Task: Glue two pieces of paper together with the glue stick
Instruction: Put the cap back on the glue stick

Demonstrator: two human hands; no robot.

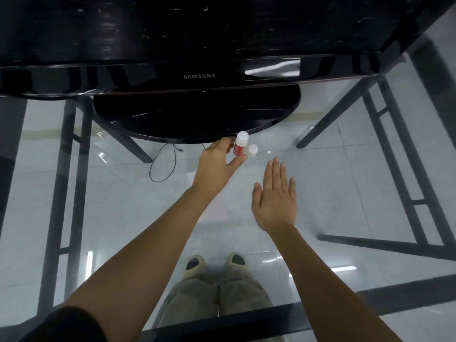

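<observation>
A red glue stick [239,147] with a white cap stands upright on the glass table [345,183], just in front of the monitor's base. My left hand [217,166] reaches forward and closes around it, thumb at its foot and fingers behind it. A second white round shape [253,149] sits right beside the stick; I cannot tell whether it is a loose cap or a reflection. My right hand [275,196] lies flat, palm down, fingers straight, a little nearer and to the right, holding nothing. No sheet of paper shows clearly.
A black Samsung monitor [197,75] with a round base [192,114] fills the far side. Through the glass I see dark table legs [404,169], a cable [162,164] on the tiled floor, and my feet [214,264]. A small white speck [269,152] lies near the stick.
</observation>
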